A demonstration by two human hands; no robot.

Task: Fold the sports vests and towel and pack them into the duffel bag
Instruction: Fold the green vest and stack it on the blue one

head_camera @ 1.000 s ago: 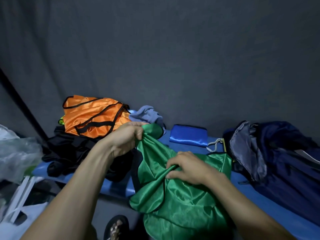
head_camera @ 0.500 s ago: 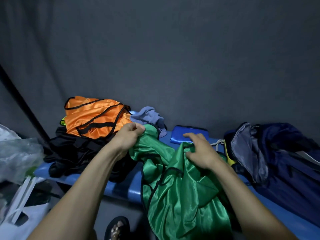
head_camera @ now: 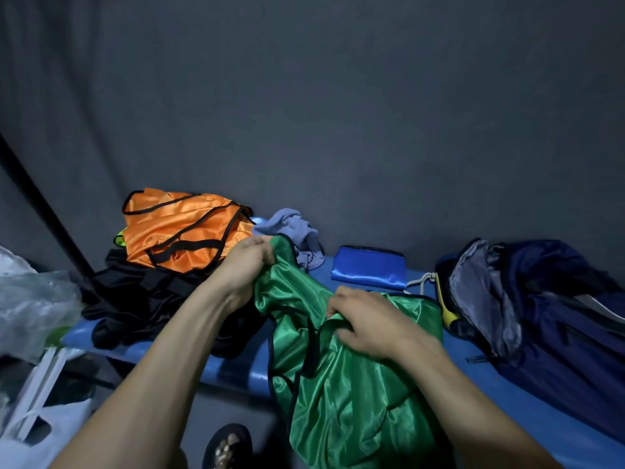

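Right hand (head_camera: 367,321) has come back from near the blue pouch (head_camera: 369,268) and grabs the green vest (head_camera: 341,384) on the bench (head_camera: 236,367), while left hand (head_camera: 248,262) still pinches its top, so folding has barely begun.

Both bare forearms stretched forward, left hand (head_camera: 248,262) raised a little, fingers bunched around a fold of the green vest (head_camera: 345,384), right hand (head_camera: 367,321) lower (knuckles up), fingers curled, pinching the same cloth
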